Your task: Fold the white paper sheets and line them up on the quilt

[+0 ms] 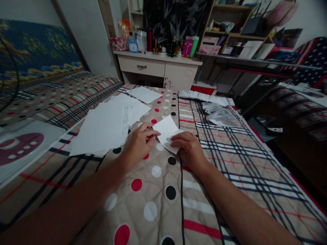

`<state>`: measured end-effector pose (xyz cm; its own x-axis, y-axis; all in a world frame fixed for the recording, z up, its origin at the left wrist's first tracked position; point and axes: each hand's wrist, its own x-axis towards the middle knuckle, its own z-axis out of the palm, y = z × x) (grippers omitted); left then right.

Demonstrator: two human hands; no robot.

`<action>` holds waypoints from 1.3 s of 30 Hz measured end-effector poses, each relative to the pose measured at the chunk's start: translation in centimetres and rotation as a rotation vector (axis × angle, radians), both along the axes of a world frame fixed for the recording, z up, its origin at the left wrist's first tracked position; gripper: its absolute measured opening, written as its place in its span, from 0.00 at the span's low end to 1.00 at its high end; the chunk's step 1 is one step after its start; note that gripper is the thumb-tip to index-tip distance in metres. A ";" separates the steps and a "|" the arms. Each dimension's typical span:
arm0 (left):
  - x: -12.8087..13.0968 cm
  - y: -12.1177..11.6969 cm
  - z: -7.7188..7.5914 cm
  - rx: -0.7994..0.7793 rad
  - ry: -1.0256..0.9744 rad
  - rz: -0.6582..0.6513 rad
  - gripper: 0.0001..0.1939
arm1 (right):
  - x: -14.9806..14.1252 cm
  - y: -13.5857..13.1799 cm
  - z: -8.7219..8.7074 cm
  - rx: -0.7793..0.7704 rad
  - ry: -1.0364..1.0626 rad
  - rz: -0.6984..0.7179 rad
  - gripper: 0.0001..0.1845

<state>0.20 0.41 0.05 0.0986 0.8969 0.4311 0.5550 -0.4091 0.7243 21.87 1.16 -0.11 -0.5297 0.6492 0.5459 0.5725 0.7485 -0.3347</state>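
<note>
A small white piece of paper, apparently folded, is between my two hands just above the bedspread. My left hand pinches its left corner between thumb and fingers. On the lower right, my right hand grips the paper, with fingers curled over its face and the thumb hidden. To the left of my left hand lies a spread of larger white sheets, one with small writing along its right edge. Beyond them sits another white sheet or flat packet.
A pile of thin folded papers and a long white wrapper lie at the right on the patterned bedspread. A clear bag with a purple print is at far left. A dresser with bottles stands beyond the bed.
</note>
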 end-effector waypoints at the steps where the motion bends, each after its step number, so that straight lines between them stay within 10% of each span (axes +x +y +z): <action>1: -0.1 -0.1 0.2 0.107 0.077 0.020 0.14 | 0.3 0.3 -0.2 -0.034 0.062 0.015 0.15; 7: -0.5 -0.9 1.7 0.444 0.404 0.044 0.20 | 0.8 0.8 -0.4 -0.202 0.239 0.060 0.18; 14: -0.4 -0.9 1.3 0.343 0.737 -0.259 0.18 | 1.6 1.2 0.1 -0.317 0.196 0.120 0.18; 28: -1.2 0.4 -1.1 0.198 0.551 -0.395 0.26 | 3.1 1.3 1.6 -0.472 0.059 0.299 0.09; 39: -1.4 0.7 -1.1 0.215 0.472 -0.436 0.24 | 0.9 1.1 0.4 -0.480 0.354 -0.081 0.06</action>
